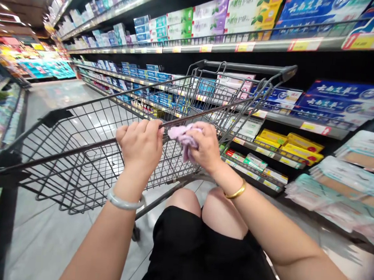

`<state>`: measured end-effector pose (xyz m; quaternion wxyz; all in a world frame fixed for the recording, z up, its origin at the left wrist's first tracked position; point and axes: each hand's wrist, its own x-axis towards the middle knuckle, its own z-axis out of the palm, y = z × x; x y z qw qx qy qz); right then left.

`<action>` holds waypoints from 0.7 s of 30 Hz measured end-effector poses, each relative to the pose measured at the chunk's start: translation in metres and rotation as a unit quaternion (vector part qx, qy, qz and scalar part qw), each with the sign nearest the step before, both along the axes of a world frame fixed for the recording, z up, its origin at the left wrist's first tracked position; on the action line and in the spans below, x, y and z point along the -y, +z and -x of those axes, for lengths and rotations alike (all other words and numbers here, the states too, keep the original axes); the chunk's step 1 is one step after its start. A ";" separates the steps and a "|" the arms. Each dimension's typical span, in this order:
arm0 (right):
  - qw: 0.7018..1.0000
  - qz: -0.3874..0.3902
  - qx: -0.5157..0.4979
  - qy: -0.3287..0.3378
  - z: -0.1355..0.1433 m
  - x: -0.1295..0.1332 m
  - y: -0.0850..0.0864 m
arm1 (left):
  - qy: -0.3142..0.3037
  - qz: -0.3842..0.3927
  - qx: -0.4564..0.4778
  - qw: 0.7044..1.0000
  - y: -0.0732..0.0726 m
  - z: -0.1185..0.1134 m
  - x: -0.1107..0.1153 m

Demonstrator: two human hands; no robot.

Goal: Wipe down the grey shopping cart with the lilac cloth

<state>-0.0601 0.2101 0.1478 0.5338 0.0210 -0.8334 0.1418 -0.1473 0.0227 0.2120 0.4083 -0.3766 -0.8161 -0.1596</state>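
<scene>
A grey wire shopping cart (pixel 77 149) stands sideways in front of my knees, its push handle (pixel 243 67) toward the shelves on the right. My left hand (pixel 141 145) is wrapped over the top rail of the cart's near side. Just to the right, my right hand (pixel 207 148) grips a crumpled lilac cloth (pixel 187 139), which lies against the same rail. Part of the cloth is hidden under the fingers. Nothing shows inside the basket of the cart.
Long shelves of boxed toothpaste (pixel 346 104) run along the right side, with price tags on their edges. Packaged goods (pixel 347 185) hang at the lower right. Another shelf (pixel 2 127) lines the left. Pale tiled floor (pixel 49 232) lies under the cart and runs down the aisle.
</scene>
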 end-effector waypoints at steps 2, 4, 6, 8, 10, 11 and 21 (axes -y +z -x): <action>0.997 -0.045 0.056 0.029 -0.004 0.003 -0.033 | -0.004 -0.001 0.003 1.000 0.000 0.003 0.000; 0.991 -0.086 0.086 0.061 -0.008 0.002 -0.050 | -0.007 0.000 0.005 1.000 0.000 0.005 0.000; 0.992 -0.088 0.064 0.059 -0.011 -0.005 -0.044 | -0.007 0.001 0.004 1.000 0.001 0.007 -0.001; 0.999 -0.045 0.006 0.016 -0.011 -0.016 -0.018 | -0.004 0.002 0.004 1.000 0.001 0.008 -0.001; 0.999 0.006 -0.045 -0.025 -0.009 -0.029 0.013 | -0.003 0.003 0.009 1.000 0.001 0.009 -0.001; 0.997 0.021 -0.061 -0.035 -0.007 -0.035 0.025 | -0.003 0.004 0.011 1.000 0.001 0.010 -0.001; 0.987 -0.083 0.133 0.046 -0.023 -0.028 -0.072 | -0.004 0.011 -0.003 1.000 0.001 0.015 0.002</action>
